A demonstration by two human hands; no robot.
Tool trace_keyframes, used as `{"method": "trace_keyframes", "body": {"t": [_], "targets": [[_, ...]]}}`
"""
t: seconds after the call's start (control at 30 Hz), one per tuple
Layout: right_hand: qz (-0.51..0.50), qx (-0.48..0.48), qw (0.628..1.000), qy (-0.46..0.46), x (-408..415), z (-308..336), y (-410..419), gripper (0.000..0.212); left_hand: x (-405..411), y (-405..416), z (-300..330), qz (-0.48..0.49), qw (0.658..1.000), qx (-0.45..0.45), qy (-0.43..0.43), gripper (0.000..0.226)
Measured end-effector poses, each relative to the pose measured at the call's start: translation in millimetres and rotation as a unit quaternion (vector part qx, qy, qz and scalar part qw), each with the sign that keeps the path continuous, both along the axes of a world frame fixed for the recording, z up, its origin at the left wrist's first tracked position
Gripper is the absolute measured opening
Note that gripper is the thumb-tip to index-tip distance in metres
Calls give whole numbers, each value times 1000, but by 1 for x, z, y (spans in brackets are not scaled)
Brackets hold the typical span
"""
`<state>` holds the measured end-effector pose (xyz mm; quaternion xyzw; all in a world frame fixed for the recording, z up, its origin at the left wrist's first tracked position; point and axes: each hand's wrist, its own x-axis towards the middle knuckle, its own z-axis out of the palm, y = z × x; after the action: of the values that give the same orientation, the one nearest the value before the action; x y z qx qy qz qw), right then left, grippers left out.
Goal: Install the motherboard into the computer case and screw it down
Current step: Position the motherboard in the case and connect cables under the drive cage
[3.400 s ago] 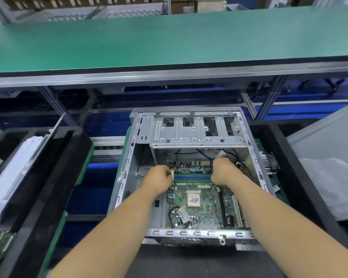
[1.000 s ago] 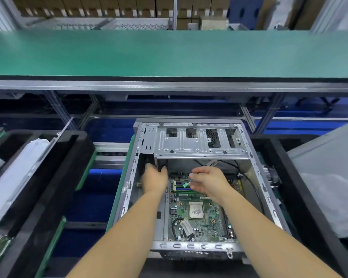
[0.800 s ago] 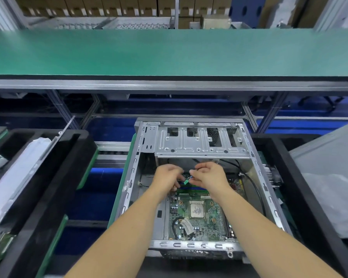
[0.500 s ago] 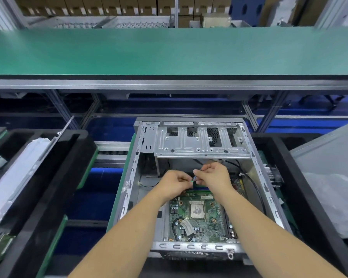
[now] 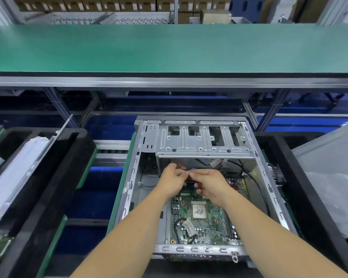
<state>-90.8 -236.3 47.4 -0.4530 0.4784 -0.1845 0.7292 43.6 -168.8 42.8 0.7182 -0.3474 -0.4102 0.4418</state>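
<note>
Head view: green-topped bench [image 5: 169, 47] across upper frame, aluminium edge rail along its near side, cartons and metal racking behind. Blue flooring below. Black foam tray [image 5: 54, 177] at left, carrying a long white-wrapped part; second black tray [image 5: 301, 177] at right, with clear plastic sheeting [image 5: 333, 197] over it.

Computer case [image 5: 195, 177] open side up, centred between the two trays, on a green-edged carrier. Drive cage [image 5: 203, 141] across the far end of the case. Motherboard [image 5: 199, 221] lying flat on the case floor, toward the near right, processor socket visible at its middle. Black cables running along the far and right inner walls.

Both forearms extended from the lower frame, converging over the far half of the board, just below the drive cage. Left hand [image 5: 172, 182] and right hand [image 5: 210, 184] knuckles up, fingertips nearly touching, fingers curled. Small connector [image 5: 190, 171] with green and blue wires pinched between the two hands at fingertip level. Contact with the board beneath not discernible.
</note>
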Motion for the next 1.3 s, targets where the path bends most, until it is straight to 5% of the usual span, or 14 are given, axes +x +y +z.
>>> {"method": "trace_keyframes", "body": {"t": [0.27, 0.5, 0.77, 1.07, 1.3], "targets": [[-29, 55, 997, -51, 10, -4, -8, 7, -1, -2, 1, -3, 999, 23, -38, 22], [-32, -54, 995, 75, 36, -10, -28, 4, 27, 16, -6, 173, 951, 183, -178, 19], [114, -234, 945, 198, 58, -30, -23, 19, 22, 13, -17, 104, 952, 226, -178, 18], [182, -268, 909, 262, 57, -37, -30, 22, 19, 14, -21, 72, 926, 274, -248, 29], [172, -261, 920, 236, 61, -34, -31, 12, 18, 13, -22, 68, 922, 284, -255, 25]]}}
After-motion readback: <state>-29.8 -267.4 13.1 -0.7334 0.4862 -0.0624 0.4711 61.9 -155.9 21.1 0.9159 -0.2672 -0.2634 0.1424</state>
